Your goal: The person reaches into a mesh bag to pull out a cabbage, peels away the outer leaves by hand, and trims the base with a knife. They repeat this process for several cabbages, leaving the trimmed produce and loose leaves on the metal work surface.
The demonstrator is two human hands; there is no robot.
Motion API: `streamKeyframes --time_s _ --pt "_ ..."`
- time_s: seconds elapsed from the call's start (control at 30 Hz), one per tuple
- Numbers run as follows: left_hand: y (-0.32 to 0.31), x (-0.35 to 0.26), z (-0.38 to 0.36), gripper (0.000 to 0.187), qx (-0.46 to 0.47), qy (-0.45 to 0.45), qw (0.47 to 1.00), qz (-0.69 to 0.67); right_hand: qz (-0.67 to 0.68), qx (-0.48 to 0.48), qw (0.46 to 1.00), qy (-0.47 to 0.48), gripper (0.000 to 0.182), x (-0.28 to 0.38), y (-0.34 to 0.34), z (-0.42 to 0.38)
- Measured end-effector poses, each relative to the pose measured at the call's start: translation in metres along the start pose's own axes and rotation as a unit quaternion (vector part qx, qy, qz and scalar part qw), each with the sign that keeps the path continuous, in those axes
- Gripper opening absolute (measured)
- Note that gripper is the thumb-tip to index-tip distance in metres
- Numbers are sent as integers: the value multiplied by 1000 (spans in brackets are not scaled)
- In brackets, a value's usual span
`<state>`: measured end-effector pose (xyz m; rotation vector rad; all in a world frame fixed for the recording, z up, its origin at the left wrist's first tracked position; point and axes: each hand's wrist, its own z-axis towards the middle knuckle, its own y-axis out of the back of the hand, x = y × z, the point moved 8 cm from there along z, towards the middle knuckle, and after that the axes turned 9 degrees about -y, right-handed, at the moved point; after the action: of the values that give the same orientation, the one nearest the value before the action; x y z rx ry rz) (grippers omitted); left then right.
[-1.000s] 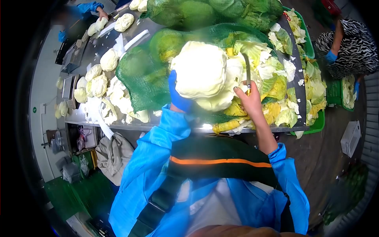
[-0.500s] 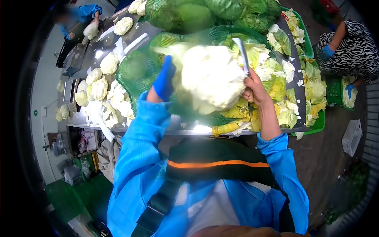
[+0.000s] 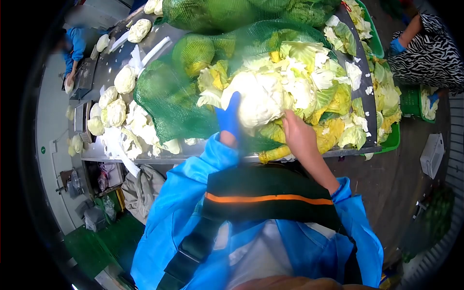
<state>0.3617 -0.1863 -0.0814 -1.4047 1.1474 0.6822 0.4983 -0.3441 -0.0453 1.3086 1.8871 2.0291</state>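
A pale, trimmed cabbage [image 3: 261, 99] is in front of me, over loose leaves and green netting. My left hand [image 3: 230, 116], in a blue glove, grips its left side with the thumb pointing up. My bare right hand [image 3: 298, 133] is against the lower right of the cabbage with its fingers curled. The knife it held a moment ago is out of sight, hidden by the hand or the cabbage. Stripped leaves [image 3: 304, 92] lie to the right, some of them yellow. Behind is a green mesh sack [image 3: 166, 99] with greener cabbages in it.
Several peeled cabbages [image 3: 116, 112] and white scraps lie on the left of the metal table [image 3: 188, 154]. Another full mesh sack [image 3: 208, 14] is at the back. Green crates [image 3: 394, 140] of leaves stand along the right edge. Co-workers are at far left and right.
The cabbage has moved down toward the leaves and turned. My left hand has moved right and lower, my right hand slightly left and lower. The knife blade has gone out of sight.
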Motion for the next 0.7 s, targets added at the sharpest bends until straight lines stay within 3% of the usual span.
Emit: streamKeyframes --time_s 0.2,0.4,0.57,0.67,0.7 --pt "-8 7 -7 58 -15 -16 998 51 10 -26 1000 0 17 -8 -3 -19" --pt "-23 -1 -20 58 -14 21 999 39 -131 -82 986 -64 14 -24 -16 -10" --pt "-15 11 -17 58 -7 -11 996 92 124 -96 971 -179 19 -63 -6 13" --pt "-11 19 -17 59 -29 19 998 56 59 -113 982 -140 20 -62 14 16" --pt "-22 7 -23 60 -18 8 1000 21 49 -39 985 -162 20 -54 7 10"
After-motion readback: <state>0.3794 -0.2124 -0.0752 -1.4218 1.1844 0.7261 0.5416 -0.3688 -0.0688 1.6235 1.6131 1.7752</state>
